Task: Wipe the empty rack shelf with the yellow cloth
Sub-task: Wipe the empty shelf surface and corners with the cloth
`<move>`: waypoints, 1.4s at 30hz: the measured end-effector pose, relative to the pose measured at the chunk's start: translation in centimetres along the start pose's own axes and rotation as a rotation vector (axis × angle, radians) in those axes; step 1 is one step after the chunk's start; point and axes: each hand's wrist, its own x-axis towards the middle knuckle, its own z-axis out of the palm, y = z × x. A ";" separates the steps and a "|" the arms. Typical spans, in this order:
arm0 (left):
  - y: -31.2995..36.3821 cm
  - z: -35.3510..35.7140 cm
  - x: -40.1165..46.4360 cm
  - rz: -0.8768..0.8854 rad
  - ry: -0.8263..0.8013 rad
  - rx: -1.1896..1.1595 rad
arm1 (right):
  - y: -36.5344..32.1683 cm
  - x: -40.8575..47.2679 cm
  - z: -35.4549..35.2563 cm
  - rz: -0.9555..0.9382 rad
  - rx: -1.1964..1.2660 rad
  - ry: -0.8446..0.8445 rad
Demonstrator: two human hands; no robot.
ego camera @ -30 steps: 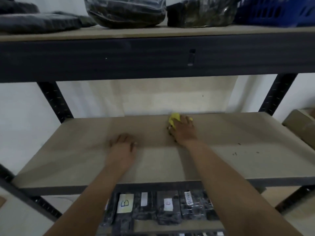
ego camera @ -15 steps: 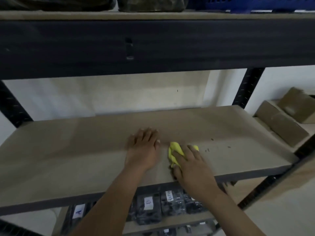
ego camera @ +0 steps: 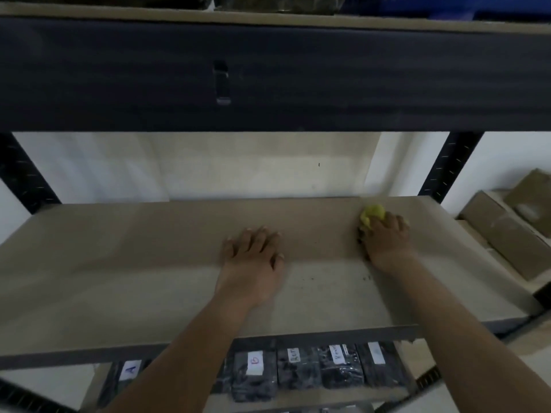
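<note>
Below the shelf edge, labelled dark packets (ego camera: pixel 298 368) sat on the lower level. On the empty rack shelf (ego camera: pixel 119 278) my left hand (ego camera: pixel 252 263) lay flat, fingers spread, holding nothing. Farther back and to the right, my right hand (ego camera: pixel 386 239) had its grip closed over the bunched yellow cloth (ego camera: pixel 371 216), pressed to the board near the rear edge.

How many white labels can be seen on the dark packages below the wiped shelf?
5: A leftmost, then, and rightmost. The arms may hide more.
</note>
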 end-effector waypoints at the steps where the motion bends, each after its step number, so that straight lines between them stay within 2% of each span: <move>1: 0.1 0.0 0.0 0.001 -0.002 0.007 | 0.6 -2.2 -0.2 -0.022 -0.036 -0.005; 3: 0.1 0.0 0.1 0.001 -0.006 0.013 | 0.2 -7.8 -0.8 -0.082 -0.099 0.040; 7: 0.1 0.2 0.1 -0.008 0.005 0.036 | -4.4 -15.0 -2.0 -0.198 -0.024 0.194; 9: 0.2 0.1 0.0 -0.008 0.021 0.055 | -5.7 -13.6 -1.6 -0.263 0.024 0.209; 12: 0.3 0.1 0.1 0.003 0.025 0.052 | -6.8 -7.4 -0.9 -0.283 0.101 0.145; 15: 0.0 0.2 0.2 0.010 0.027 0.042 | -5.9 0.1 -1.3 -0.201 0.114 -0.018; 18: -0.2 0.3 0.0 0.016 0.030 0.058 | -0.4 4.2 -1.3 -0.093 0.061 -0.017; 22: -0.2 0.2 0.0 0.018 0.004 0.049 | 7.3 2.5 -2.4 0.140 0.036 -0.076; 24: -0.2 0.2 0.0 0.014 -0.014 0.052 | 8.3 -0.4 -3.2 0.158 -0.010 -0.087; 27: -0.1 0.3 0.1 0.003 -0.034 0.061 | 5.7 -6.7 -4.7 0.034 -0.086 -0.147; 29: 0.1 0.1 0.2 0.004 -0.046 0.073 | 2.0 -10.4 -5.3 -0.152 -0.079 -0.128; 31: 0.1 0.1 0.4 0.006 -0.046 0.076 | -1.6 -11.2 -4.6 -0.363 -0.033 -0.106; 33: -0.1 0.3 0.4 0.020 -0.026 0.079 | -3.6 -8.6 -3.8 -0.421 0.018 -0.131; 37: -0.4 0.4 0.5 0.026 -0.002 0.074 | -2.3 -1.0 -3.5 -0.218 0.019 -0.108; 42: -0.4 0.5 0.6 0.021 -0.003 0.073 | 7.9 0.4 -4.3 0.103 -0.044 -0.068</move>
